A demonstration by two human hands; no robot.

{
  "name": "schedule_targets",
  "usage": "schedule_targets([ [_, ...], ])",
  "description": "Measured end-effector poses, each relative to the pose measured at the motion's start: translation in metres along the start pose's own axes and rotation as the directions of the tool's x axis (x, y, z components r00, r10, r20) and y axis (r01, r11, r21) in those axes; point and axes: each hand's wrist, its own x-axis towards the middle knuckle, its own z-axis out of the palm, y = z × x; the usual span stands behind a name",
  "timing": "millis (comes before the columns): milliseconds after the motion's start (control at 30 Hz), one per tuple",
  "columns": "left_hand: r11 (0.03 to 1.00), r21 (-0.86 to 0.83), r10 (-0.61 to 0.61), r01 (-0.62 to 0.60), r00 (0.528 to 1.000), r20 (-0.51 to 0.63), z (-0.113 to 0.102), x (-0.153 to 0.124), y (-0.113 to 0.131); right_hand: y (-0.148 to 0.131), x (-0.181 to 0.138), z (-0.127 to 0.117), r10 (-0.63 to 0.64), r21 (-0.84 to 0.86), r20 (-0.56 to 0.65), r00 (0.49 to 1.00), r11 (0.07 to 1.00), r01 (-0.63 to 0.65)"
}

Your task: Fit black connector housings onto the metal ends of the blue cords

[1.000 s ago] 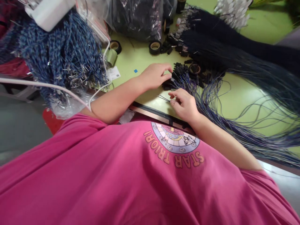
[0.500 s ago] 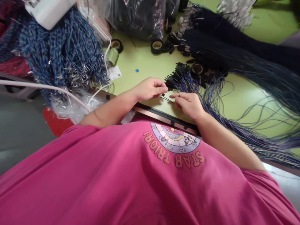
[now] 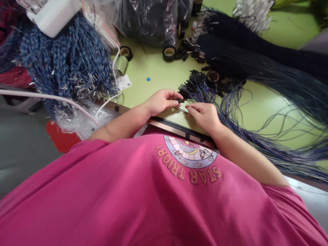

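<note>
Near the table's front edge, my left hand (image 3: 164,101) pinches a small black connector (image 3: 180,100) between thumb and fingers. A thin dark wire (image 3: 182,109) runs from beside it toward my right hand (image 3: 204,115), whose thumb and forefinger are closed on the wire. Both hands are a short way apart, just above the green tabletop (image 3: 139,80). Just beyond them lies a pile of black connectors (image 3: 193,83) on blue and purple wires (image 3: 230,119), which trail off to the right past my right forearm.
Rolls of black tape (image 3: 169,53) stand behind my hands. Blue twisted wires (image 3: 66,58) hang at the left under a white device (image 3: 55,17). A white cable (image 3: 46,97) crosses there. A dark wire bundle (image 3: 256,51) covers the back right, and a plastic bag (image 3: 151,22) stands at the back.
The black connector shows more plainly between my left fingers. My right forefinger, stretched out before, has curled in against the thumb on the wire. The whole view has shifted slightly.
</note>
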Motion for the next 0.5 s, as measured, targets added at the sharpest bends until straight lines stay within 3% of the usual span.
schedule_targets([
  [267,0.998,0.029,0.06,-0.061,0.998,0.009,0.004,-0.001,0.002,-0.014,0.005,-0.012,0.186,0.204,0.225,0.956,0.951,-0.233],
  [500,0.996,-0.036,0.084,-0.083,0.996,0.014,0.005,0.0,0.001,-0.012,0.005,-0.015,0.245,0.368,0.247,0.938,0.872,-0.325],
])
